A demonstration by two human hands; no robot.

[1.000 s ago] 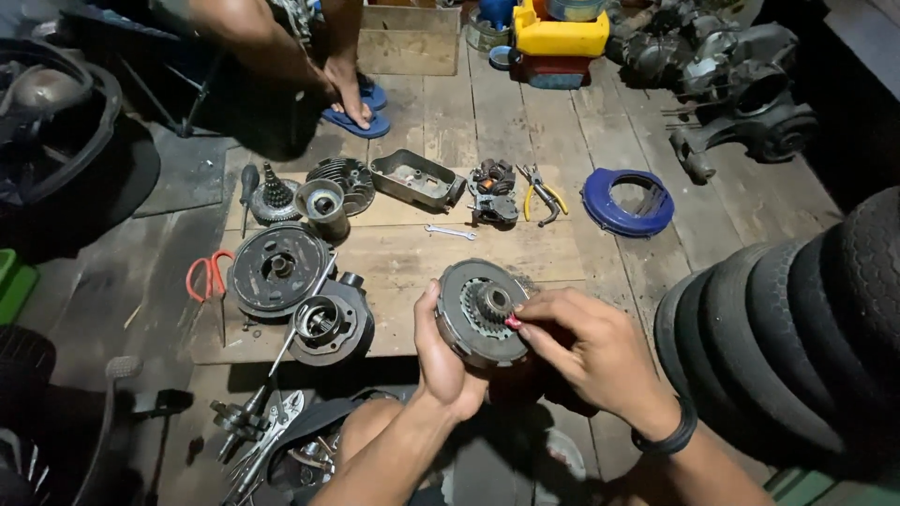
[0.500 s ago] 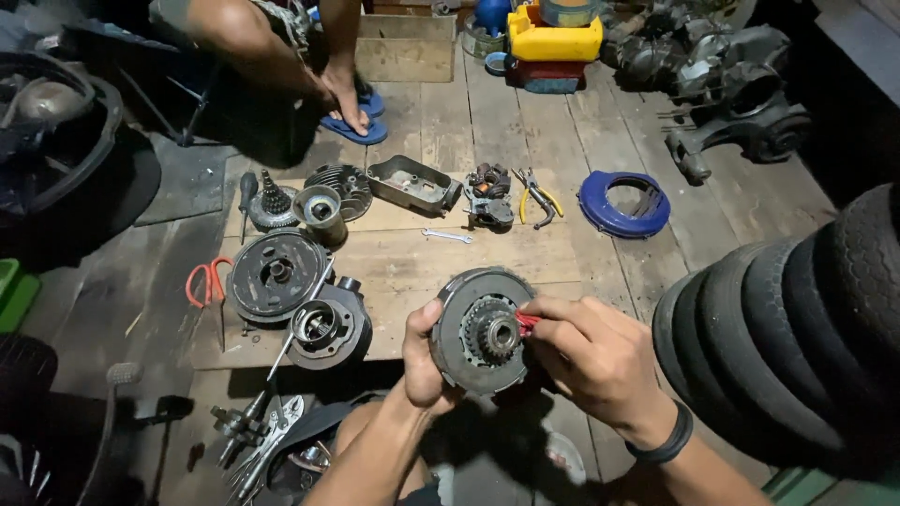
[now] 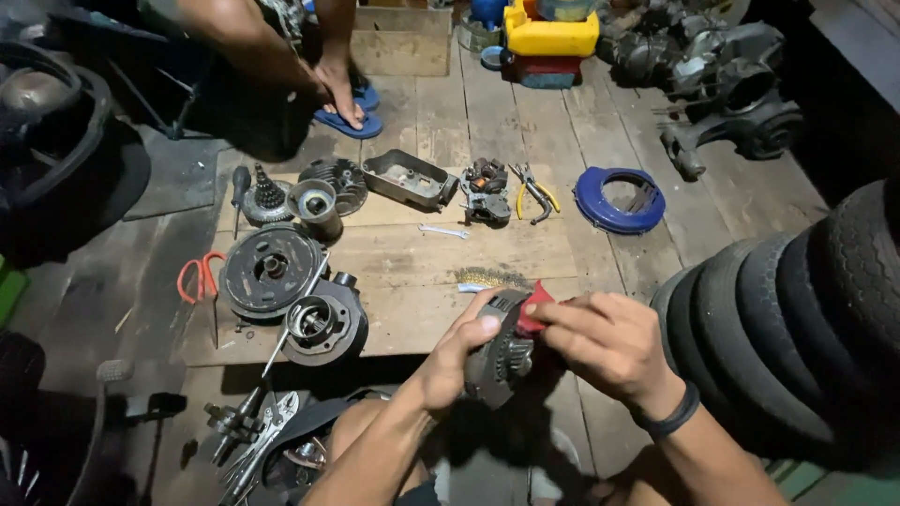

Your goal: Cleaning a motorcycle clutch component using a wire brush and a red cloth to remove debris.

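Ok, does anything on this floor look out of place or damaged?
Nothing looks spilled or broken. The left hand and right hand hold a round metal part with a red piece against it. Other parts lie on a board.

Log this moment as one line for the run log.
left hand: grips round dark metal clutch part | right hand: presses small red cloth on it | wooden board below

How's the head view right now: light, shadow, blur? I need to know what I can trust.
Head view: the wooden board and the parts on it are evenly lit and sharp; the left hand and right hand on the round metal part are slightly soft; edges fall into deep shadow, with the tyres dark on the right; no glare.
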